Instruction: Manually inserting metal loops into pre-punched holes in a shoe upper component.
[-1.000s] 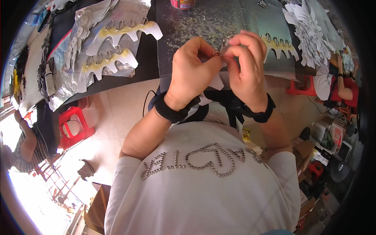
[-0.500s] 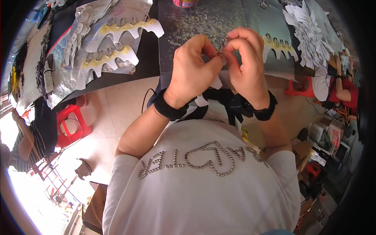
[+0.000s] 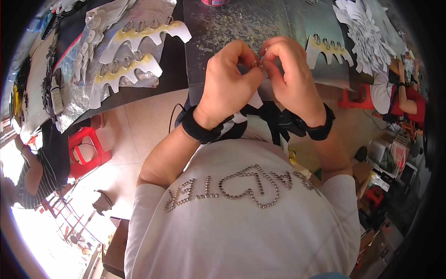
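My left hand (image 3: 232,81) pinches a small metal ring (image 3: 255,63) between thumb and forefinger. Close against it, my right hand (image 3: 292,74) has its thumb and forefinger pressed together at the ring; what they hold is too small and hidden to name. Both hands are raised over the near edge of the dark worktable. To their right lies a white scalloped card (image 3: 325,50) with a yellowish coating and several metal rings standing on it. On the left, two similar cards, an upper one (image 3: 144,36) and a lower one (image 3: 125,73), also carry upright rings.
Clear plastic sheeting (image 3: 74,100) and stacked white cut-outs (image 3: 95,32) cover the table's left. A heap of white cards (image 3: 367,35) lies at right, a pink can (image 3: 215,2) at the far edge. Red stools (image 3: 86,151) and other people flank the table.
The right hand's fingers have dropped slightly and closed in on the ring, and its wrist has shifted a little right. My left hand stays almost in place, still pinching.
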Demonstrator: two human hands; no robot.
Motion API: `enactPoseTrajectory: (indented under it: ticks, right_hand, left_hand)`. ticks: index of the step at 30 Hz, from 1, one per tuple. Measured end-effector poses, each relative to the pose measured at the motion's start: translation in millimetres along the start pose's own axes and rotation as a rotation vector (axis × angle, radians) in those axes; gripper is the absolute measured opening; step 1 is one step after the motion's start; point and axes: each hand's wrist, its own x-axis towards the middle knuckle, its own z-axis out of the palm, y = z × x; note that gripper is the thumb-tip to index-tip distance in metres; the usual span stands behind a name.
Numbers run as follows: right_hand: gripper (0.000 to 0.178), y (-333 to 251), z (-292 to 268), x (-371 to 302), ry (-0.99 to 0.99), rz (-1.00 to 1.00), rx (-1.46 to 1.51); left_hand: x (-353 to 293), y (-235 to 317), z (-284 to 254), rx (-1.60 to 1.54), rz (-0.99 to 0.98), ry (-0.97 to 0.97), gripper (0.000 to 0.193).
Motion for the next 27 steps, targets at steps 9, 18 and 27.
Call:
enactPoseTrajectory:
  ticks: [9,18,27]
  right_hand:
    - [0.026,-7.8,4.5,-3.3,0.038,0.076,0.041]
    - [0.030,-11.2,-8.2,10.6,-0.055,0.124,0.236]
    - [0.012,-6.7,-20.2,25.0,-0.145,0.130,0.278]
  left_hand:
    - [1.6,5.4,-2.8,-0.033,-0.097,-0.001,0.009]
    - [11.0,29.8,-24.2,0.108,-0.113,-0.118,0.010]
    - [21.2,39.6,-32.1,0.288,0.051,-0.185,0.012]
